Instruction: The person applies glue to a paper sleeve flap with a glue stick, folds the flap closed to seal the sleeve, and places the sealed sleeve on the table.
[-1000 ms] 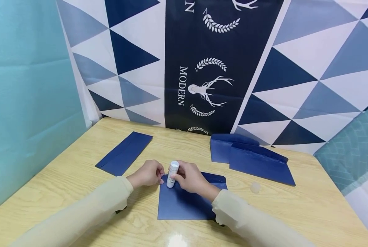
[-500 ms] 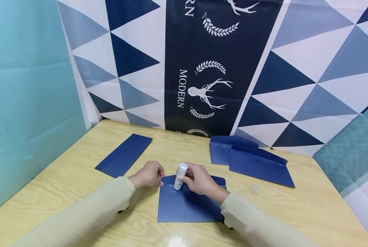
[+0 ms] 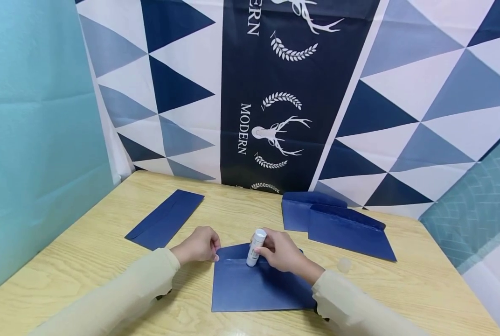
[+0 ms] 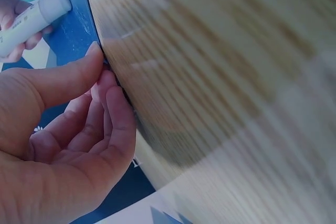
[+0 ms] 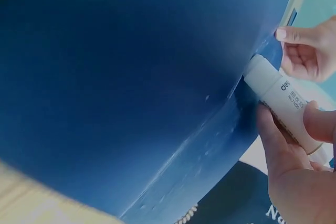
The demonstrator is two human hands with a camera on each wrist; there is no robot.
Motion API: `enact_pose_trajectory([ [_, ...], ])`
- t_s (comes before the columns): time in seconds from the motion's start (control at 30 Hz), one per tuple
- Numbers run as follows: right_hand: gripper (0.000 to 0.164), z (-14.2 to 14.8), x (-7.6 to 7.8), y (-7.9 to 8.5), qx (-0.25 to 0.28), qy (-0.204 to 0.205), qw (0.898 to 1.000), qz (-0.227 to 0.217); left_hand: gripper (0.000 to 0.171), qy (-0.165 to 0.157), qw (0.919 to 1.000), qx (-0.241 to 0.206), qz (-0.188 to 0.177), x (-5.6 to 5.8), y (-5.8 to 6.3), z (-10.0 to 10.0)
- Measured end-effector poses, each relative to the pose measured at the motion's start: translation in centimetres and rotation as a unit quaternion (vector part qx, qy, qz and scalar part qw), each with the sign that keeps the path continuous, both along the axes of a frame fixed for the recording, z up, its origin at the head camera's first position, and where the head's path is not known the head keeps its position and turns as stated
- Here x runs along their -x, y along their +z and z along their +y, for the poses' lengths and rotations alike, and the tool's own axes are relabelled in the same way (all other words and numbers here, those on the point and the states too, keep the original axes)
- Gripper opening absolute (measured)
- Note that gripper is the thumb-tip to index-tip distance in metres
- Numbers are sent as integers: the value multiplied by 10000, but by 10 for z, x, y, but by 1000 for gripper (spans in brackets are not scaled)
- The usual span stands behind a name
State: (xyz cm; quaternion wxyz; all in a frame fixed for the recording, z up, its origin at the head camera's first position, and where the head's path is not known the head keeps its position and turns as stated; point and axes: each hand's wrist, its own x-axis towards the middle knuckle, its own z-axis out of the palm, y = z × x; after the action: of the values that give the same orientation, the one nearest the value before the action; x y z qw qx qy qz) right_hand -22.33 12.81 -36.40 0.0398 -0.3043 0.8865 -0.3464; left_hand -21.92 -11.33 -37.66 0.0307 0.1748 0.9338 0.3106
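A dark blue envelope [image 3: 246, 291] lies on the table with its flap open toward the far side. My right hand [image 3: 284, 252] grips a white glue stick [image 3: 256, 248], tilted, its lower end touching the envelope near the flap's fold. In the right wrist view, whitish glue marks show along the flap [image 5: 178, 182], and the glue stick [image 5: 286, 100] bears printed letters. At the envelope's upper left corner, my left hand [image 3: 198, 245] pinches the edge between thumb and fingers. The left wrist view shows this left hand [image 4: 73, 124] close up. My right hand covers part of the flap.
Another blue envelope [image 3: 166, 219] lies at the left with its flap down. Two more envelopes, a rear one [image 3: 296, 217] and a front one [image 3: 350, 235], overlap at the back right, flaps open. A small translucent round cap [image 3: 344, 265] sits on the wooden table [image 3: 371, 298].
My right hand has slid the glue stick rightward along the flap's fold. The left hand keeps its pinch on the corner. The head view has tilted up slightly.
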Motion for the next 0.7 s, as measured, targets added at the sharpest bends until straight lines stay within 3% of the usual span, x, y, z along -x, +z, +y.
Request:
enact_pose_trajectory([
  [0.7,15,45,-4,5,-172,-269,9983,478,24,198,9997,101,-109,-1,1,3],
])
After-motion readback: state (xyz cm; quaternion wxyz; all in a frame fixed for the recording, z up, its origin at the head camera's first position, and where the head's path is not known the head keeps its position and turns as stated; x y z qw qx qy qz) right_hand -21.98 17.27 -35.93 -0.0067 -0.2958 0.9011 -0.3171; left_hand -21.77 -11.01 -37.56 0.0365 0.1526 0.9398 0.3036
